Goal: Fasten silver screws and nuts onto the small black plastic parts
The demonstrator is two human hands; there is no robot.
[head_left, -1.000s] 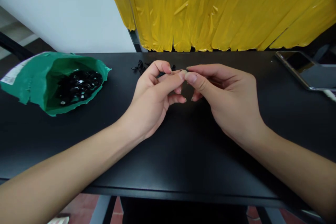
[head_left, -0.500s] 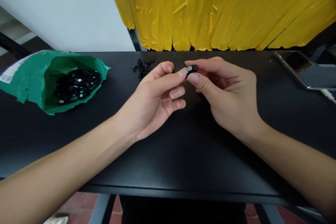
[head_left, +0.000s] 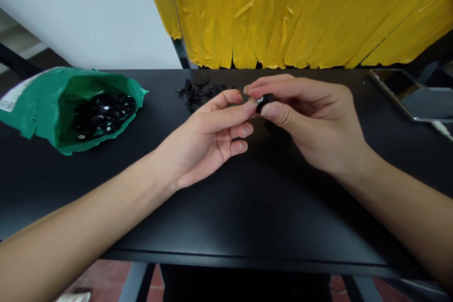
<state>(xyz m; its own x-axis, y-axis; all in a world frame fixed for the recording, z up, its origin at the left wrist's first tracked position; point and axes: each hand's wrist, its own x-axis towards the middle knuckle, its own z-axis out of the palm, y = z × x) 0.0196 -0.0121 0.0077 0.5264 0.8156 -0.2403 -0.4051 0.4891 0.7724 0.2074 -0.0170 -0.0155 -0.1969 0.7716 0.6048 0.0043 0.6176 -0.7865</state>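
Note:
Over the middle of the black table (head_left: 226, 207), my two hands meet. My right hand (head_left: 314, 122) pinches a small black piece with a silver centre (head_left: 264, 100) between thumb and fingers. My left hand (head_left: 208, 137) has its thumb and forefinger closed against that same piece from the left, its other fingers curled. Behind the hands lies a small heap of black bits (head_left: 201, 90). A torn green bag (head_left: 42, 104) at the left lies open, with several black round parts (head_left: 102, 115) inside.
A phone (head_left: 406, 92) lies at the table's far right. Yellow plastic sheeting (head_left: 300, 14) hangs behind the table, a white wall (head_left: 81, 14) to its left. The table's front edge runs below my forearms.
My hands separated briefly, showing the black piece in my right fingers, then closed on it again. Both hands shifted slightly right and farther away.

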